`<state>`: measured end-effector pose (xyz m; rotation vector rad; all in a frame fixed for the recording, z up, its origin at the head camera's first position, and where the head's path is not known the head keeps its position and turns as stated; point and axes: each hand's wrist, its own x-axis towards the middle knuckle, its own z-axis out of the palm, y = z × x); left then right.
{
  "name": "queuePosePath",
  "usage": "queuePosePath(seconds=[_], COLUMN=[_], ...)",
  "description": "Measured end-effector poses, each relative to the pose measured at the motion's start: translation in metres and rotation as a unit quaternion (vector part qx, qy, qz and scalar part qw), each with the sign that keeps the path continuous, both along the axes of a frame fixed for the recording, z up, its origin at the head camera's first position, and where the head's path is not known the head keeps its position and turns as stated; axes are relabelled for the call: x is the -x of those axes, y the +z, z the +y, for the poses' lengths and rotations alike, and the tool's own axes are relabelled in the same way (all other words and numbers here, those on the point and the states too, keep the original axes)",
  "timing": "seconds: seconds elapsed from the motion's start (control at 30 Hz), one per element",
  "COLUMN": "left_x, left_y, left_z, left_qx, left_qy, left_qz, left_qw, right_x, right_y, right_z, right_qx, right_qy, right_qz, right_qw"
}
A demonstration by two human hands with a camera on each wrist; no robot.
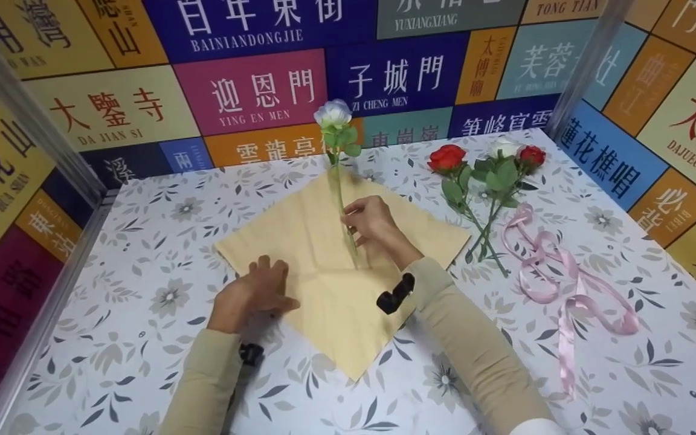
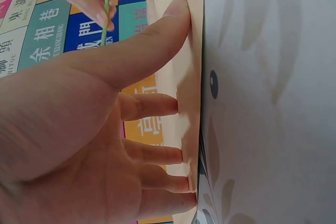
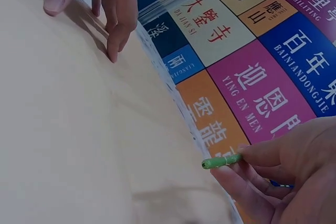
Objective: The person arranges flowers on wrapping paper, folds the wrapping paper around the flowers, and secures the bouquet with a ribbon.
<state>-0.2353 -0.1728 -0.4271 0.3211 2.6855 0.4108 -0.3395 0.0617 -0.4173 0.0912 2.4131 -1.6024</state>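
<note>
Right hand: Evidently your right hand (image 1: 371,221) pinched the green stem of the white rose (image 1: 333,113), holding it upright over the middle of the wrapping paper (image 1: 324,290).
Right grip: closed on the stem; the right wrist view showed the cut stem end (image 3: 221,160) poking out between your thumb and fingers, a detail your hand hid in the head view.
Left hand: your left hand (image 1: 258,289) pressed down on the paper near its left corner.
Left grip: open; the left wrist view showed your straight fingertips (image 2: 181,106) and thumb touching the paper's edge, which the head view, seeing only the back of the hand, could not confirm.
Wrapping paper: it lay flat as a diamond on the floral surface (image 1: 142,302).
White rose bloom: only the head view caught it, raised above the paper's far corner.
Red roses (image 1: 487,172): they lay on the surface to the right of the paper, seen whole only in the head view.
Pink ribbon (image 1: 556,278): it lay loosely coiled just right of those stems.
</note>
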Motion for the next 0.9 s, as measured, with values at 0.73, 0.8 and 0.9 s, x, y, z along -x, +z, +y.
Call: queuePosePath(seconds=[0.73,0.8,0.9], left_x=[-0.007,-0.007,-0.007], left_y=[0.003,0.003,0.002], left_z=[0.003,0.003,0.002], left_qx=[0.035,0.036,0.033], left_qy=[-0.019,-0.018,-0.016], left_qz=[0.041,0.038,0.033], left_qw=[0.9984,0.9984,0.9988], right_x=[-0.003,-0.003,-0.002], right_y=[-0.027,-0.029,-0.032], right_z=[-0.051,-0.054,-0.058], right_qx=[-0.042,-0.032,-0.033], right_qy=[0.006,0.001,-0.001], right_qz=[0.017,0.014,0.012], right_qw=[0.999,0.999,0.999])
